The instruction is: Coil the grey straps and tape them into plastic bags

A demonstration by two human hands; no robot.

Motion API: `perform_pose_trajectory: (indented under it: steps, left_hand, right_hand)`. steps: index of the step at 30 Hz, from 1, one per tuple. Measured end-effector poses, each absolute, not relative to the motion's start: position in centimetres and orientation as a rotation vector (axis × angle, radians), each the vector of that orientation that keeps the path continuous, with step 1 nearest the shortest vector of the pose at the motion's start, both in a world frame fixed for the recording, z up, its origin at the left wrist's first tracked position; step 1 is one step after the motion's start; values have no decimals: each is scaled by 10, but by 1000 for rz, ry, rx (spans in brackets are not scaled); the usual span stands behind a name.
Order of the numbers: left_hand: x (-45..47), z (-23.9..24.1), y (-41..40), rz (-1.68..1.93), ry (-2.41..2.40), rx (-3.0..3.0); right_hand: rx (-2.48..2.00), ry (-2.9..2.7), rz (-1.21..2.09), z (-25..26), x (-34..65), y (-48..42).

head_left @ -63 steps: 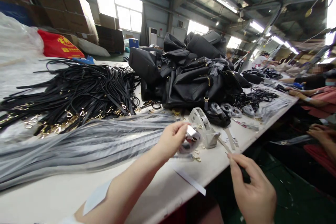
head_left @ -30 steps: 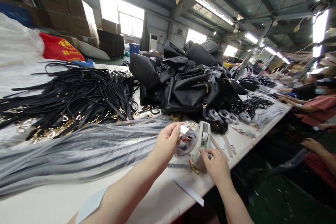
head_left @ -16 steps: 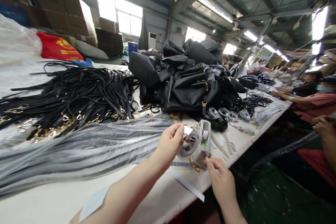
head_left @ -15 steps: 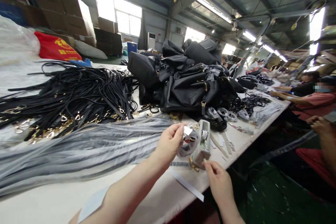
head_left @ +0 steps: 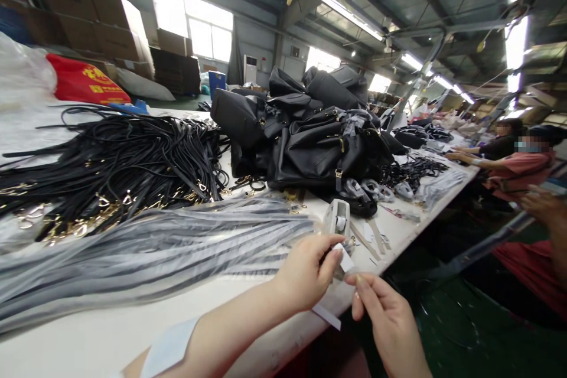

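Just above the near edge of the white table [head_left: 88, 331], it's the left hand [head_left: 305, 269] with thumb and finger clamped on a small white tag [head_left: 344, 257], its long axis slanting from upper left to lower right, low end aimed straight at the right hand [head_left: 387, 313]! Those right fingertips pinch together just beside it; anything between them is too small to tell. Right behind, the tape dispenser [head_left: 333, 212], a white roll [head_left: 341, 223] seated inside! Off to the left, grey straps [head_left: 168, 251] stretched lengthwise in clear plastic [head_left: 248, 242], then black straps [head_left: 146, 150] in a tangle. Behind, black bags [head_left: 310, 153] heaped high, insides hidden! Farther back, cardboard boxes [head_left: 110, 18], stacked near a window [head_left: 208, 29].
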State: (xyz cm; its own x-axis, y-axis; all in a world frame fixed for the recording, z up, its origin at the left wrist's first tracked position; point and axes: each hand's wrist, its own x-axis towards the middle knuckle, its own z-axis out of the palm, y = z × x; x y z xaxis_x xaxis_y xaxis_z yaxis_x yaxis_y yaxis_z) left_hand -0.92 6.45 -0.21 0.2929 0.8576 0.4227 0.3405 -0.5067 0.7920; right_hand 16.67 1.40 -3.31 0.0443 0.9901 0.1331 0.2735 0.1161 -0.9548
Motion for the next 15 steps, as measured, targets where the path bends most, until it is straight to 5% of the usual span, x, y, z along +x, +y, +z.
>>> perform_pose_trajectory:
  steps: [15]
  left_hand:
    - [-8, 6, 53, 1085, 903, 1993]
  right_hand:
    - [-1166, -1346, 1285, -18, 159, 10]
